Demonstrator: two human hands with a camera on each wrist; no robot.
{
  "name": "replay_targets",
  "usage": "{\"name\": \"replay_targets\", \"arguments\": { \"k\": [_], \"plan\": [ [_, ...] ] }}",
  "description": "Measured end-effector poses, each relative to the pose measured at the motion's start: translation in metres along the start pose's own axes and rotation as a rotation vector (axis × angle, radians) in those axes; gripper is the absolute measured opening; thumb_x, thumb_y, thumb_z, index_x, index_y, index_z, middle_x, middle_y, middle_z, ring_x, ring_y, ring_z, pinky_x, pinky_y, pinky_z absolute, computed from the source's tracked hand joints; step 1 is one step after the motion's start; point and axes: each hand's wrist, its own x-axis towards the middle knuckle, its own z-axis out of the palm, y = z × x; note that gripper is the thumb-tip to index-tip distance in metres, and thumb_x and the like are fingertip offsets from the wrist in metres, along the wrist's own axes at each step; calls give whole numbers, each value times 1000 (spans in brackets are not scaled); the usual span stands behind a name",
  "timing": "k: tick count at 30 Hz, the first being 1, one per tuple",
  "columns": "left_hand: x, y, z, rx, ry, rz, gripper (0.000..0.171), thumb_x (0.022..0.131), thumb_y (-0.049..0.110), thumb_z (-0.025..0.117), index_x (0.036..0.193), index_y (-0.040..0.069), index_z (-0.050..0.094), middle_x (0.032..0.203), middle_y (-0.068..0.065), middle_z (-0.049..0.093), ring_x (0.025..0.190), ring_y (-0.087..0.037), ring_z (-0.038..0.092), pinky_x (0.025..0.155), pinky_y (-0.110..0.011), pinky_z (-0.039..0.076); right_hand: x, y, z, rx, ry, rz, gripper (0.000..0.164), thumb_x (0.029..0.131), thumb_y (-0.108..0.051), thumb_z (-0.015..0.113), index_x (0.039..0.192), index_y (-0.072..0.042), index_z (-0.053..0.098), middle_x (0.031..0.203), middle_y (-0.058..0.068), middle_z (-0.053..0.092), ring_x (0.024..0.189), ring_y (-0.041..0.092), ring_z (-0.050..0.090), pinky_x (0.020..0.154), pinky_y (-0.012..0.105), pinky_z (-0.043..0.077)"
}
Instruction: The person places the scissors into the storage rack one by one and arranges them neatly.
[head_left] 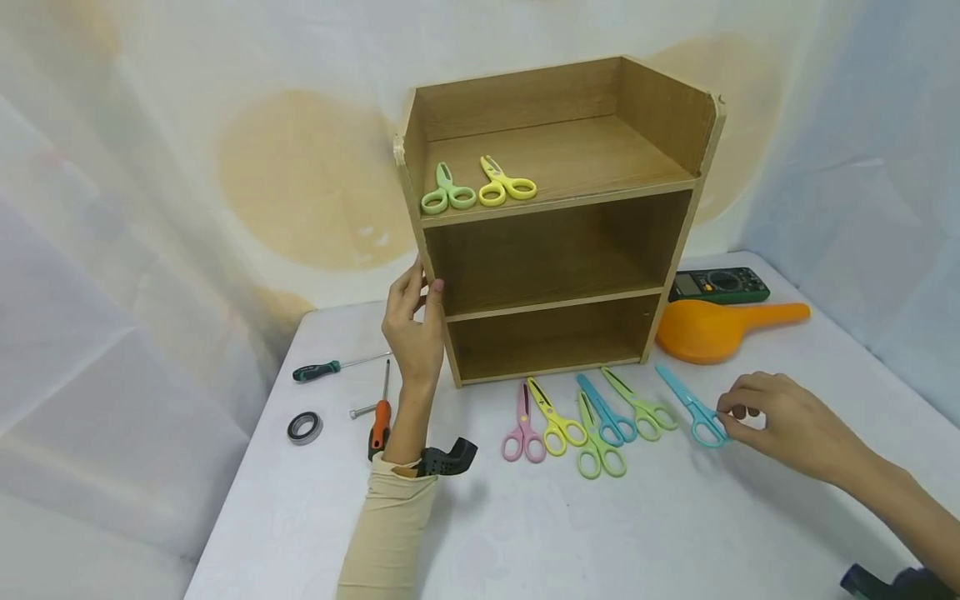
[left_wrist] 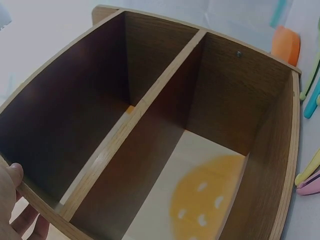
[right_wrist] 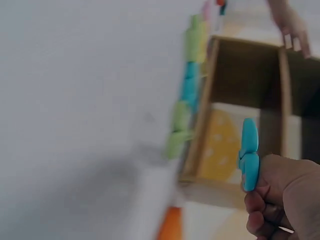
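Observation:
My left hand [head_left: 417, 329] grips the left side panel of a wooden shelf unit [head_left: 555, 304], thumb at the front edge and fingers behind. In the left wrist view its thumb [left_wrist: 15, 173] lies on the panel's edge. My right hand [head_left: 787, 425] pinches blue scissors [head_left: 697, 408] by a handle loop, with the blades pointing toward the shelf. The right wrist view shows these blue scissors [right_wrist: 250, 155] edge-on at the fingertips. Green scissors [head_left: 447, 193] and yellow scissors [head_left: 504, 183] lie on the shelf's top board. Before the shelf lie pink scissors [head_left: 522, 429] and several other pairs.
Right of the shelf are an orange scoop-like object [head_left: 705, 332] and a multimeter [head_left: 720, 285]. On the left lie a green-handled screwdriver [head_left: 318, 371], an orange-handled screwdriver [head_left: 381, 417], a bolt [head_left: 363, 411] and a ring-shaped bearing [head_left: 304, 427]. A draped cloth [head_left: 112, 333] bounds the table.

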Motion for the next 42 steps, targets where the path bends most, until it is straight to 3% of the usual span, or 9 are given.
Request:
{"name": "replay_targets", "arguments": {
  "k": [4, 9, 11, 16, 21, 26, 30, 35, 42],
  "plan": [
    [1, 1, 0, -2, 3, 3, 38, 92, -5, 68, 129, -12, 60, 118, -22, 63, 108, -33, 64, 84, -32, 57, 8, -15, -28, 18, 85, -46, 29, 65, -8, 91, 84, -22, 73, 81, -18, 58, 75, 6, 50, 60, 21, 50],
    [0, 2, 0, -2, 3, -4, 38, 93, -4, 68, 129, -12, 60, 118, -22, 63, 110, -34, 64, 84, -35, 57, 24, -33, -63, 65, 195, -195, 34, 63, -5, 89, 84, -25, 72, 84, -20, 56, 76, 2, 49, 58, 10, 44],
    [0, 2, 0, 2, 4, -6, 38, 93, -4, 68, 129, -11, 61, 118, -22, 63, 110, -34, 64, 84, -36, 57, 33, -39, -77, 99, 221, -254, 21, 74, -16, 86, 85, -25, 72, 86, -20, 57, 77, 1, 49, 59, 9, 43],
    [-1, 2, 1, -3, 5, -15, 39, 92, -5, 68, 130, -11, 61, 118, -22, 63, 110, -34, 64, 84, -37, 57, 60, -51, -110, 145, 261, -343, 7, 85, -27, 78, 86, -24, 72, 86, -19, 59, 78, -4, 49, 57, 10, 43],
    [-2, 2, 1, -14, 3, -19, 38, 92, -4, 68, 129, -11, 61, 118, -22, 63, 110, -33, 64, 84, -38, 58, 93, -62, -140, 131, 283, -397, 19, 75, -8, 82, 86, -21, 73, 83, -18, 60, 76, -6, 49, 57, 10, 43],
    [-1, 4, 0, -6, 4, -4, 39, 92, -5, 68, 130, -11, 61, 117, -23, 63, 109, -32, 64, 82, -37, 58, 130, -77, -164, 76, 261, -365, 22, 72, 1, 84, 85, -14, 74, 83, -10, 62, 76, 1, 48, 55, 11, 41],
    [-2, 3, -1, -3, -3, -17, 39, 92, -4, 68, 130, -10, 61, 118, -22, 63, 109, -32, 64, 83, -34, 57, 160, -84, -174, 45, 250, -318, 11, 78, -1, 81, 86, -7, 76, 79, -4, 62, 75, 9, 48, 58, 11, 39],
    [-1, 5, -3, 0, 1, -7, 39, 92, -5, 68, 129, -12, 60, 118, -24, 63, 108, -33, 64, 83, -34, 57, 198, -93, -180, 37, 229, -281, 5, 84, -5, 77, 88, -1, 77, 79, 5, 64, 73, 17, 49, 61, 13, 37],
    [1, 4, -1, 0, 7, -4, 38, 92, -5, 68, 129, -12, 60, 118, -24, 63, 108, -34, 63, 83, -36, 57, 246, -100, -174, 27, 160, -178, 16, 89, -13, 70, 90, 3, 76, 83, 13, 68, 77, 23, 54, 68, 27, 43]
  ]
}}
